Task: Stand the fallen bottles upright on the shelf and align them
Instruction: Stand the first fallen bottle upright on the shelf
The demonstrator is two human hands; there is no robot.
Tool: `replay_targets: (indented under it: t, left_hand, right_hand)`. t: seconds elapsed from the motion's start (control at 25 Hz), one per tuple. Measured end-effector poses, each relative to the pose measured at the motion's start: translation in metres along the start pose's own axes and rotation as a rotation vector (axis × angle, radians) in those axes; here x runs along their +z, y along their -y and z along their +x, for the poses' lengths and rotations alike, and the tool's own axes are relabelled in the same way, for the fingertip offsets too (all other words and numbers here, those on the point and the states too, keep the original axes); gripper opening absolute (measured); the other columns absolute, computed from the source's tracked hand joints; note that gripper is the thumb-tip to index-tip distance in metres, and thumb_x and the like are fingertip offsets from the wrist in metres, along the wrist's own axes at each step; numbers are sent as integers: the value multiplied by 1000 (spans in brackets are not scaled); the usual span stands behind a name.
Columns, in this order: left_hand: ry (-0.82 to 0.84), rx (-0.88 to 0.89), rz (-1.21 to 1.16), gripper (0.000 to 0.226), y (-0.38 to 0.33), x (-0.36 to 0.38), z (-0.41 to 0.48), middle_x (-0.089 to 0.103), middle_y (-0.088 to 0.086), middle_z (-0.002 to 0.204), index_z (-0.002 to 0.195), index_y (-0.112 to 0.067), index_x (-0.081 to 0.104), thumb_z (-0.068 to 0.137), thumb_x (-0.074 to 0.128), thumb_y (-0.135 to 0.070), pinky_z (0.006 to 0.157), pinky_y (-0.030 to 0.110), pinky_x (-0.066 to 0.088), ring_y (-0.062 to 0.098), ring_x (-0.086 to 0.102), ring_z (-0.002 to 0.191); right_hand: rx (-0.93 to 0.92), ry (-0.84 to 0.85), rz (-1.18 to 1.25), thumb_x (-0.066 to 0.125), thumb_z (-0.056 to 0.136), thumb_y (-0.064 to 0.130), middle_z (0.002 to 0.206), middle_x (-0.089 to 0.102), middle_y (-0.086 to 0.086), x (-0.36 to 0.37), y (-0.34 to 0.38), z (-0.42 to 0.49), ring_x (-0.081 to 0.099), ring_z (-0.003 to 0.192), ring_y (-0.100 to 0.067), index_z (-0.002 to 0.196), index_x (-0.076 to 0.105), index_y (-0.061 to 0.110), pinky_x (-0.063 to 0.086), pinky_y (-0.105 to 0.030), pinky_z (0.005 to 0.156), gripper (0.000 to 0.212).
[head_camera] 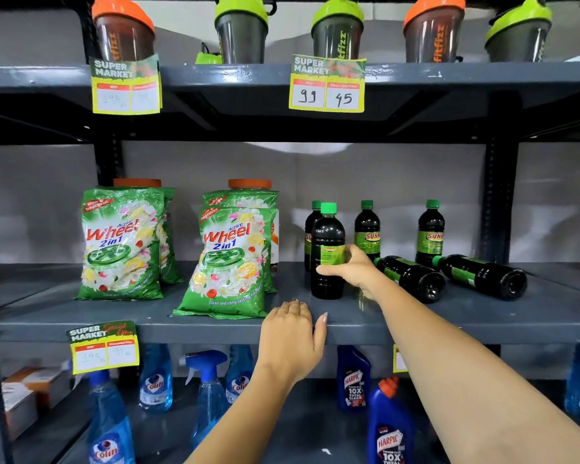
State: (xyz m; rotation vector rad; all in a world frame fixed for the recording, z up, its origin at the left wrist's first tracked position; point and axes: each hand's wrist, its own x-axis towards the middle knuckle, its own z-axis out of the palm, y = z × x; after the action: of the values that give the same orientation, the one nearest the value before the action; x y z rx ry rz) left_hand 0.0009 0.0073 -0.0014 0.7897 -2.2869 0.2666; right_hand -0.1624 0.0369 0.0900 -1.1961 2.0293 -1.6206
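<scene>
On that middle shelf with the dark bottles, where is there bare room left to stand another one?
Bare shelf runs along the front edge, ahead of the two fallen bottles. More lies between the detergent bags and the bottle the right hand holds. Right of centre is crowded with standing and fallen bottles; the left hand covers part of the edge.

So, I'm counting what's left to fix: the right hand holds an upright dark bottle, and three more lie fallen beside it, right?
Not three. The head view shows two fallen bottles. The right hand does hold an upright dark bottle.
</scene>
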Motion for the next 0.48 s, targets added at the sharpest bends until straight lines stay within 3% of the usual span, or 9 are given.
replay_targets:
  t: [0.08, 0.16, 0.32, 0.48]
  left_hand:
    - [1, -2, -10, 69, 0, -1, 0, 69, 13, 106, 102, -5, 66, 95, 11, -47, 86, 38, 45, 29, 62, 98]
    - [3, 1, -4, 69, -1, -2, -1, 69, 13, 107, 102, -5, 66, 95, 11, -47, 86, 38, 46, 29, 62, 99]
    - [-10, 5, -1, 68, -2, -3, -2, 70, 12, 104, 99, -6, 66, 95, 11, -46, 84, 38, 46, 28, 62, 96]
    - [7, 3, -3, 66, -1, -2, -1, 70, 12, 103, 99, -6, 67, 95, 13, -46, 83, 38, 47, 28, 63, 95]
  right_hand:
    - [21, -75, -98, 92, 57, 33, 132, 54, -4, 3, 0, 0, 53, 118, -22, 134, 37, 11, 45, -35, 96, 97]
    - [39, -64, -128, 92, 55, 36, 135, 50, -4, 5, 3, 0, 49, 125, -25, 142, 27, 9, 43, -36, 99, 111]
    - [126, 135, 45, 81, 71, 0, 129, 61, -8, -9, 10, 0, 55, 117, -23, 133, 46, 10, 41, -27, 83, 72]
    - [19, -43, -95, 92, 59, 24, 116, 53, 1, -3, -2, 0, 50, 104, -17, 129, 40, 12, 40, -30, 89, 89]
